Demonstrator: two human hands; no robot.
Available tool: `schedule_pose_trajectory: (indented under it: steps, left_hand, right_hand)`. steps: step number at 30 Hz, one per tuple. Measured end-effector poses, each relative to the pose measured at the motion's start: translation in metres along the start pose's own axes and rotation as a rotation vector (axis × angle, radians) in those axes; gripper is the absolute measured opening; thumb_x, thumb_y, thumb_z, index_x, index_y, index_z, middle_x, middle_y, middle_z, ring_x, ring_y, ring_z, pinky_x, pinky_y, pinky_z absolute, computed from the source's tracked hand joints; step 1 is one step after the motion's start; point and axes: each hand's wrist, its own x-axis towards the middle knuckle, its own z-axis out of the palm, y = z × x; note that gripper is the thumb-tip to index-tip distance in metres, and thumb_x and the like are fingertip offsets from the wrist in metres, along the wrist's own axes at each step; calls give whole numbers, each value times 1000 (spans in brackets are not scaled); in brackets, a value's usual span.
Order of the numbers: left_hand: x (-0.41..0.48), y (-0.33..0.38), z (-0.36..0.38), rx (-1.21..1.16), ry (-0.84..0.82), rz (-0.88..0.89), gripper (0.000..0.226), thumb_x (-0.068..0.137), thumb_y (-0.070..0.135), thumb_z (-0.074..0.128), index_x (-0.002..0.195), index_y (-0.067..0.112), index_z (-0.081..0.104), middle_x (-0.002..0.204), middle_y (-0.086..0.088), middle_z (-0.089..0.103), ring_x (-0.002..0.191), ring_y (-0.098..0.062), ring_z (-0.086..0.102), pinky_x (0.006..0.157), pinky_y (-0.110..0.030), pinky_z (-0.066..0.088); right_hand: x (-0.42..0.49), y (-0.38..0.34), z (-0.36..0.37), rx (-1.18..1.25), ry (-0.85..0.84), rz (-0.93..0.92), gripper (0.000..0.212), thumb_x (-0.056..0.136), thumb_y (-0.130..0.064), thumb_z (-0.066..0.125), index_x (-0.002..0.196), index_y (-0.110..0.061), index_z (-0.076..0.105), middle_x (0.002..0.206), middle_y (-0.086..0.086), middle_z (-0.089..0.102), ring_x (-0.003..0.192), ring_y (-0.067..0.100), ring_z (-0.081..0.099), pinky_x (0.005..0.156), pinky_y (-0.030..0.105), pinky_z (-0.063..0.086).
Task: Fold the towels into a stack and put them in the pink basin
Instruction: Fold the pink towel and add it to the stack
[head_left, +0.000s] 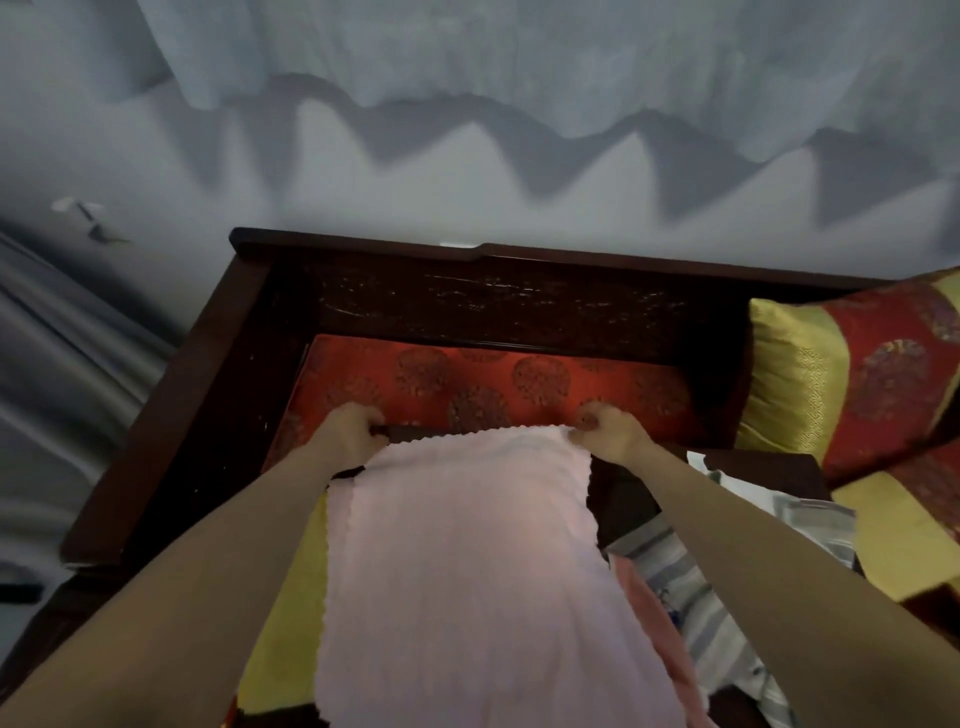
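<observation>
A pale pink towel (467, 561) with scalloped edges lies stretched out lengthwise between my arms, running from the bottom of the view to its far edge. My left hand (353, 428) pinches the far left corner and my right hand (605, 428) pinches the far right corner. Both hands hold that far edge just in front of the red patterned seat cushion (519, 379). A darker pink cloth (654, 639) and a blue-and-white striped towel (691, 608) lie to the right under my right forearm. No pink basin shows.
A dark wooden bench frame (208, 384) surrounds the red cushion on the left and back. A yellow-and-red pillow (852, 369) leans at the right. Yellow fabric (291, 597) lies under the towel's left side. Grey curtains (467, 130) hang behind.
</observation>
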Motion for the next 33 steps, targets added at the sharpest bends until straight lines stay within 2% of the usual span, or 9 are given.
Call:
schedule_pose_trajectory:
  steps: [3, 6, 9, 12, 15, 21, 25, 28, 33]
  left_hand:
    - [10, -10, 7, 17, -35, 24, 30, 75, 14, 74, 104, 6, 66, 102, -13, 65, 99, -28, 60, 78, -27, 42]
    - [14, -20, 12, 43, -94, 2, 18, 72, 16, 77, 81, 20, 62, 83, -1, 59, 86, -23, 59, 74, -27, 46]
    - [9, -23, 8, 14, -56, 89, 32, 78, 12, 72, 63, 30, 49, 72, 4, 56, 79, -21, 59, 69, -27, 43]
    - [-11, -15, -19, -286, -35, 208, 30, 87, 3, 61, 72, 25, 48, 72, 0, 53, 65, -10, 52, 65, -25, 44]
    - [-46, -1, -64, -693, -121, 207, 16, 88, -3, 57, 80, 7, 49, 65, -6, 59, 58, -8, 58, 55, -20, 52]
    - [-104, -20, -119, -802, -504, 222, 14, 78, 11, 74, 77, 7, 60, 62, -14, 60, 54, -15, 54, 52, -18, 45]
    - [-87, -35, -92, -663, -450, 46, 13, 81, 11, 71, 91, 3, 68, 84, -19, 74, 71, -24, 69, 64, -29, 56]
    - [-67, -41, -60, -438, -352, 1, 4, 82, 6, 69, 85, 9, 68, 62, -1, 70, 59, -8, 64, 58, -20, 51]
    - [-43, -53, -30, -241, -248, 20, 14, 79, 9, 73, 77, 21, 66, 84, 0, 69, 78, -7, 62, 71, -17, 46]
  right_hand:
    - [21, 9, 11, -49, -64, 67, 53, 87, -41, 54, 137, -24, 45, 139, 9, 51, 129, 32, 45, 110, 45, 34]
    - [27, 14, 13, -71, -52, 17, 33, 86, -34, 61, 117, -23, 63, 122, 6, 63, 116, 27, 55, 103, 39, 42]
    - [15, 7, 5, 21, 116, -136, 12, 82, -19, 69, 94, -17, 68, 94, 3, 66, 88, 18, 60, 80, 24, 45]
    - [-10, -3, -13, 287, 213, -316, 20, 76, -5, 74, 75, -17, 58, 71, 0, 54, 58, 8, 44, 58, 21, 37]
    - [-48, -8, -39, 678, -2, -356, 34, 72, 11, 68, 66, -18, 52, 66, -2, 42, 55, 7, 39, 47, 17, 31]
    - [-118, 8, -74, 1053, -602, -345, 23, 50, 0, 71, 60, -14, 56, 56, 3, 52, 48, 9, 49, 42, 17, 37]
    - [-113, 9, -50, 704, -596, -296, 11, 75, -8, 77, 71, -16, 70, 63, 1, 63, 56, 8, 59, 51, 19, 48]
    - [-78, 18, -19, 289, -345, -317, 9, 85, -21, 69, 78, -19, 74, 79, -2, 70, 74, 8, 66, 71, 30, 56]
    - [-38, 30, 16, -22, -93, -434, 25, 85, -21, 68, 65, -33, 60, 105, -7, 59, 79, -6, 56, 79, 22, 39]
